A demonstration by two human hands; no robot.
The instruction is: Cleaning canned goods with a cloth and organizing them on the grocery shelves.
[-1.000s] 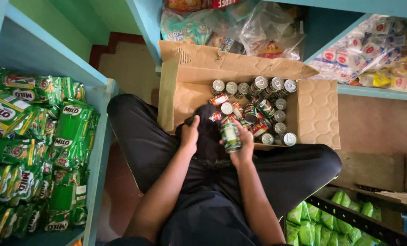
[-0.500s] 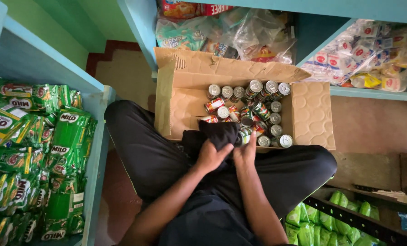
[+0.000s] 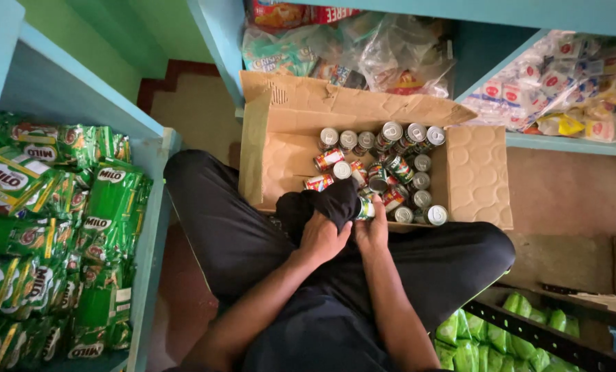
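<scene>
I sit cross-legged on the floor with an open cardboard box (image 3: 477, 180) in front of my knees. Several small tin cans (image 3: 392, 131) stand and lie inside it. My left hand (image 3: 321, 239) grips a black cloth (image 3: 319, 202) bunched at the box's near edge. My right hand (image 3: 372, 231) is right beside it, closed around a green-labelled can (image 3: 365, 208). The cloth is pressed against this can and hides most of it. Both hands touch each other over my lap.
A blue shelf (image 3: 153, 227) on my left holds many green sachet strips (image 3: 101, 227). More blue shelving behind the box carries plastic bags of packaged goods (image 3: 563, 89). Green packets (image 3: 521, 324) lie in a rack at lower right. Brown floor (image 3: 577, 193) shows around the box.
A second ago the can stood exposed between my hands. The cloth has since come over it, and both hands have drawn together and dropped slightly toward my lap.
</scene>
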